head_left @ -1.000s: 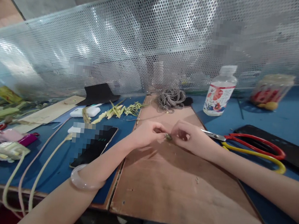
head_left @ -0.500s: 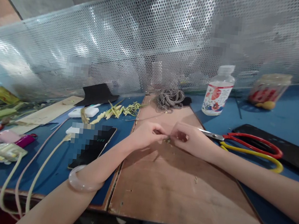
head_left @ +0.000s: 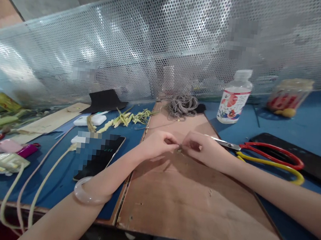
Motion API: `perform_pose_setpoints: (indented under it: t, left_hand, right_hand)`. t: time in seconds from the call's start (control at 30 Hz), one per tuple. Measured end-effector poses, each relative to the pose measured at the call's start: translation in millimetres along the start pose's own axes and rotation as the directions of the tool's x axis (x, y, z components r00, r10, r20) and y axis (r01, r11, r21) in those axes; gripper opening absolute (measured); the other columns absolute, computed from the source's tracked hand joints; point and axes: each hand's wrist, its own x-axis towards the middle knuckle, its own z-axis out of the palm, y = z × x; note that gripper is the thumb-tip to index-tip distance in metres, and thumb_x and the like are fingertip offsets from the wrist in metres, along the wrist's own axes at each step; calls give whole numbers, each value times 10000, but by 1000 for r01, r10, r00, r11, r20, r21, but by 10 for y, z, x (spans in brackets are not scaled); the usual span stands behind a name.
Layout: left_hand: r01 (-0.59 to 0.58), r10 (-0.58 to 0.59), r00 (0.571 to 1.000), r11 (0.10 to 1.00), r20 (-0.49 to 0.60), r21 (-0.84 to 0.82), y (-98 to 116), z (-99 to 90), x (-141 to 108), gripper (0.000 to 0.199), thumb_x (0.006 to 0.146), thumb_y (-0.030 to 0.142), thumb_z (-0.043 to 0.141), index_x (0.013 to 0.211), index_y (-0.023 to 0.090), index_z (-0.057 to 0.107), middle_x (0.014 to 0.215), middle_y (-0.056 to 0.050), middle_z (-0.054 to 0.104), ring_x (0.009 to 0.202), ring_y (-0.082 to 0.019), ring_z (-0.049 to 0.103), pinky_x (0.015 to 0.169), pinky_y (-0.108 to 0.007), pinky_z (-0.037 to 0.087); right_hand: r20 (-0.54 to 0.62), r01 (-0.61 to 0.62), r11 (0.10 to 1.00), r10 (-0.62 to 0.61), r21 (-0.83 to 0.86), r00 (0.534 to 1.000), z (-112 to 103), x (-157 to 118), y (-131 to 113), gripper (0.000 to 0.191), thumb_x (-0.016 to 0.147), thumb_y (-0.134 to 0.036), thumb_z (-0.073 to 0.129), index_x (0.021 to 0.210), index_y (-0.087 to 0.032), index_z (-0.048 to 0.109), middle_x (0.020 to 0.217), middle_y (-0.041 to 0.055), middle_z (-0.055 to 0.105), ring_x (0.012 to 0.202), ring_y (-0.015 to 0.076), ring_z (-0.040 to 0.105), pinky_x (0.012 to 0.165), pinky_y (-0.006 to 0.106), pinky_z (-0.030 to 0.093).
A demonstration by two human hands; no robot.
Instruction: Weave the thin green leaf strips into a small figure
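My left hand [head_left: 158, 144] and my right hand [head_left: 200, 149] meet above the wooden board [head_left: 175, 201], thumb and forefinger pinched on each side. Between the fingertips shows a tiny greenish-grey piece [head_left: 179, 150], too small to make out. A translucent bangle [head_left: 88, 194] circles my left wrist. Behind the hands lies a coil of grey cord [head_left: 182, 106] on the board's far end. Scissors with red and yellow handles [head_left: 271, 158] rest right of my right hand, their blades partly behind it.
A labelled bottle [head_left: 234, 99] and a jar [head_left: 289, 97] stand at the back right. A dark case [head_left: 294, 153] lies under the scissors. Left are a phone [head_left: 104, 160], cables [head_left: 47, 177], dried plant strips [head_left: 126, 118] and a power bank [head_left: 6, 163]. Perforated metal [head_left: 122, 47] rises behind.
My right hand has shifted very slightly left, and its fingers have curled a little. My left hand stays where it was.
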Motion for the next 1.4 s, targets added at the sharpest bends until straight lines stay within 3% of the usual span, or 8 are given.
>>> perform_pose_setpoints:
  t: [0.17,0.6,0.9,1.4]
  left_hand:
    - [-8,9,999,1000,33,-27,-29,-17,14,233,709,316,599,832,135,678,794,-49,687,729,-147,606,672,-234,437]
    - [-38,39,999,999,-36,28,-2,23,0,180,709,265,586,796,137,677,773,-46,682,660,-118,581,625,-226,434]
    - [-40,40,999,999,-24,2,-11,25,-2,161,691,261,594,762,132,659,721,-34,667,635,-111,574,593,-206,428]
    - [21,-22,1000,997,-10,-70,-44,48,16,171,676,266,589,765,130,642,701,-23,636,630,-102,548,597,-208,413]
  right_hand:
    - [-15,8,1000,-8,-16,1000,0,2,-8,87,781,-204,515,713,-175,561,680,0,519,589,110,459,546,235,346]
    - [-31,18,999,-19,-39,999,20,6,14,59,755,-152,528,703,-171,549,664,-9,518,585,100,463,543,217,352]
    - [-28,-36,997,34,-72,999,59,-2,35,99,772,-247,518,704,-182,547,646,-7,531,567,114,461,528,241,347]
    - [-21,-53,998,52,-23,998,50,-6,29,69,728,-181,495,744,-176,562,648,-10,531,563,111,467,525,239,359]
